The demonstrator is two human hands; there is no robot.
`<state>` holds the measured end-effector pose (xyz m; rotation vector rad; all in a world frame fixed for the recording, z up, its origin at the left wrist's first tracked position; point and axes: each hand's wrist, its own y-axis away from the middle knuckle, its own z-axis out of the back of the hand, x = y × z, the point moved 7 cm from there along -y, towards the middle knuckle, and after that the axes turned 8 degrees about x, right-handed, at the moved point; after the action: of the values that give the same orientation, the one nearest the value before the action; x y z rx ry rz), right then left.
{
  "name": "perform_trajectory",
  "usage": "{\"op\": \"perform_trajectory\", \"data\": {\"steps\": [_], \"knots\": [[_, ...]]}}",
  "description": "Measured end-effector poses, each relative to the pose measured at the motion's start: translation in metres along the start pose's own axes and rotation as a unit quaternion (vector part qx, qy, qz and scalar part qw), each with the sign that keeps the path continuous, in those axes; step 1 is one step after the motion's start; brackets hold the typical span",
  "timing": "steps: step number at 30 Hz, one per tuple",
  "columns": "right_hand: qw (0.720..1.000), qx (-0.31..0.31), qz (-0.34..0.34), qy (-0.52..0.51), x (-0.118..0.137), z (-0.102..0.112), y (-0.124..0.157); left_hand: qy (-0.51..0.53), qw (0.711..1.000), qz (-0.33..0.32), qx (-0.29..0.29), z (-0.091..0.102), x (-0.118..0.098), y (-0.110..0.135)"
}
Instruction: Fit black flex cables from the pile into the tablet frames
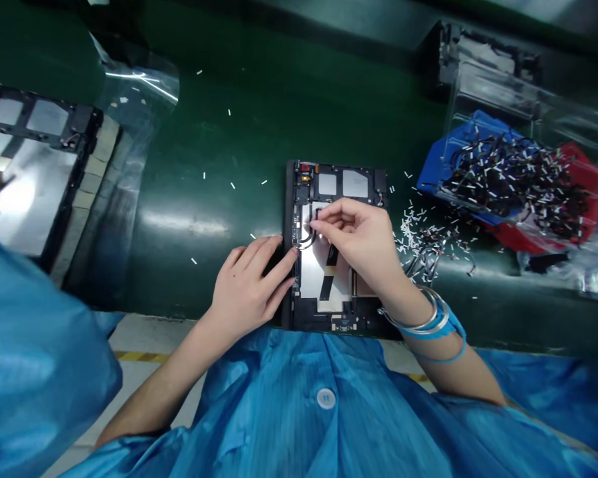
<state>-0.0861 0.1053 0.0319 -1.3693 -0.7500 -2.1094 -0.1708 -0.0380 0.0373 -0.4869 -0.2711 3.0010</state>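
An opened tablet-like device (311, 279) lies in front of me, its silver plate and a narrow circuit board along the left side exposed. A thin black cable (307, 247) loops over that left side. Thumb and index finger of my right hand (369, 242) pinch this cable above the silver plate. My left hand (244, 285) has its fingers stretched out, with the fingertips on the device's left edge by the cable's lower end. A dark ribbon with a tan strip (327, 282) runs down the plate, partly under my right hand.
Right of the device lies a pile of small cables with white ends (421, 242). Behind it a clear tray holds many black cables (518, 179) over blue and red pieces. At left, a co-worker's sleeve (34, 358) is near a stack of similar devices (40, 179) and clear plastic film (142, 99).
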Motion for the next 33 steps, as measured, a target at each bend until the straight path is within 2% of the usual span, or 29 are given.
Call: {"op": "perform_trajectory", "data": {"steps": [3,6,11,13,16,27,29,33], "knots": [[1.000,0.014,-0.011,0.019,0.000,0.006,-0.002,-0.041,0.999,0.011,0.013,-0.001,-0.003,-0.004],[0.998,0.037,-0.018,0.051,0.000,0.009,-0.006,-0.030,0.998,0.041,0.024,-0.003,-0.006,-0.006],[0.992,0.071,-0.027,0.104,0.001,0.009,-0.013,0.026,0.996,0.090,-0.011,-0.004,-0.011,-0.002],[0.990,0.076,-0.026,0.114,0.001,0.008,-0.014,0.035,0.996,0.076,-0.020,-0.004,-0.015,-0.002],[0.990,0.076,-0.027,0.118,0.001,0.008,-0.015,0.038,0.998,0.057,-0.002,-0.008,-0.018,-0.003],[0.987,0.051,-0.044,0.149,0.001,0.006,-0.017,0.035,0.997,0.070,0.013,-0.010,-0.015,-0.003],[0.986,0.046,-0.043,0.157,0.001,0.006,-0.016,0.016,0.998,0.052,0.020,-0.009,-0.016,-0.005],[0.984,0.042,-0.042,0.168,0.001,0.005,-0.015,-0.009,0.998,-0.029,0.046,-0.006,-0.018,-0.011]]}}
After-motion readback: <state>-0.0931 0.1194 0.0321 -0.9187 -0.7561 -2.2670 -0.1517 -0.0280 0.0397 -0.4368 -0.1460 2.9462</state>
